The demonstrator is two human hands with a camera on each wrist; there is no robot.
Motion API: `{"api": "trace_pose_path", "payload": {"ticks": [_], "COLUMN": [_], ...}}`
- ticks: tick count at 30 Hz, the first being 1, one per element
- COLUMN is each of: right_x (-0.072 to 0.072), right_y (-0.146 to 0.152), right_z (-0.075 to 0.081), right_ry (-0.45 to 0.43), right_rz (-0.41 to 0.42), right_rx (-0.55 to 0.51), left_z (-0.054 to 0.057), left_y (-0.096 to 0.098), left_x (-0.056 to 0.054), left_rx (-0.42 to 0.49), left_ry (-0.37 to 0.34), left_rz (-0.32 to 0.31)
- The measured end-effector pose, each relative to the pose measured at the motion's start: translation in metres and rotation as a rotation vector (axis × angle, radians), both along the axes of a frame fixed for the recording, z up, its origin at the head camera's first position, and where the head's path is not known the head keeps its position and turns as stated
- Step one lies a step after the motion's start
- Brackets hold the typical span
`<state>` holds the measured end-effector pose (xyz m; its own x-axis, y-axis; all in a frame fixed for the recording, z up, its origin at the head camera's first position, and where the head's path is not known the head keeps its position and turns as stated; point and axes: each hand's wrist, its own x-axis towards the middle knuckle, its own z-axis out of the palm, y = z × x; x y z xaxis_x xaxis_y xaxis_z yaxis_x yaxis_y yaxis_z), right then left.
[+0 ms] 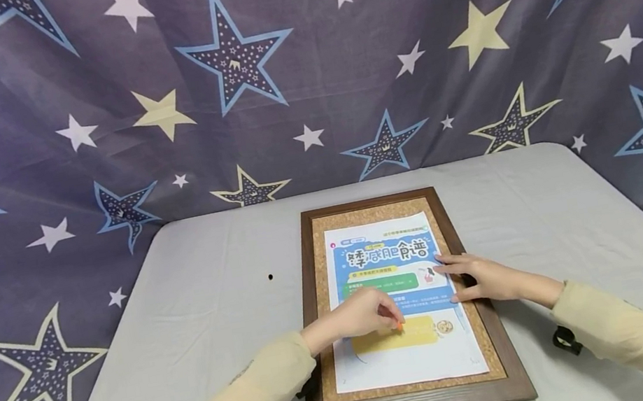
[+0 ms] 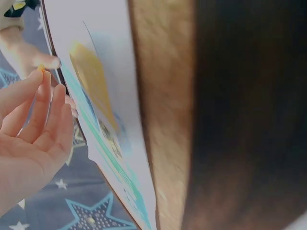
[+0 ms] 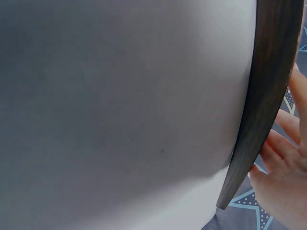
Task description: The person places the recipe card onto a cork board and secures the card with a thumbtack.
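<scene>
A printed poster (image 1: 409, 364) with blue, green and yellow blocks lies on a framed cork board (image 1: 492, 349). Over the poster's yellow block, my left hand (image 1: 361, 312) pinches a small orange push pin (image 1: 399, 326) between thumb and fingertips; the left wrist view shows the pin (image 2: 41, 68) just above the fingers. My right hand (image 1: 487, 275) rests across the board's right side with fingers spread, fingertips on the poster's right edge. A pink push pin (image 1: 332, 245) sits at the poster's upper left corner, and a pale teal one (image 1: 425, 228) at the upper right.
The board lies on a table covered with a light grey cloth (image 1: 220, 317). A small black spot (image 1: 270, 277) shows on the cloth left of the board. Behind the table hangs a dark curtain (image 1: 315, 88) printed with stars. The board's brown wooden frame (image 3: 264, 110) crosses the right wrist view.
</scene>
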<state>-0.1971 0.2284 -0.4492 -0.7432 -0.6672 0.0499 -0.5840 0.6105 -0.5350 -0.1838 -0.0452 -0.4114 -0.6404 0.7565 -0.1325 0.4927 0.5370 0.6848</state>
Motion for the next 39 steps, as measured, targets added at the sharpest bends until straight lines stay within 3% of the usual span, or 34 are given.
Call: {"api": "trace_pose_path", "payload": {"ticks": [9, 30, 39], "right_x": [-0.001, -0.002, -0.001], "right_y": [0.000, 0.000, 0.000], "right_z": [0.000, 0.001, 0.000], "right_ry": [0.007, 0.030, 0.036], "right_rz": [0.005, 0.023, 0.027], "right_rx": [-0.004, -0.012, -0.015], "left_z": [-0.003, -0.014, -0.018], "left_y": [0.021, 0.054, 0.065], "left_x": [0.006, 0.022, 0.030], "left_rx": [0.037, 0.115, 0.111], "left_ry": [-0.057, -0.250, -0.293], "left_rz": [-0.030, 0.001, 0.007]}}
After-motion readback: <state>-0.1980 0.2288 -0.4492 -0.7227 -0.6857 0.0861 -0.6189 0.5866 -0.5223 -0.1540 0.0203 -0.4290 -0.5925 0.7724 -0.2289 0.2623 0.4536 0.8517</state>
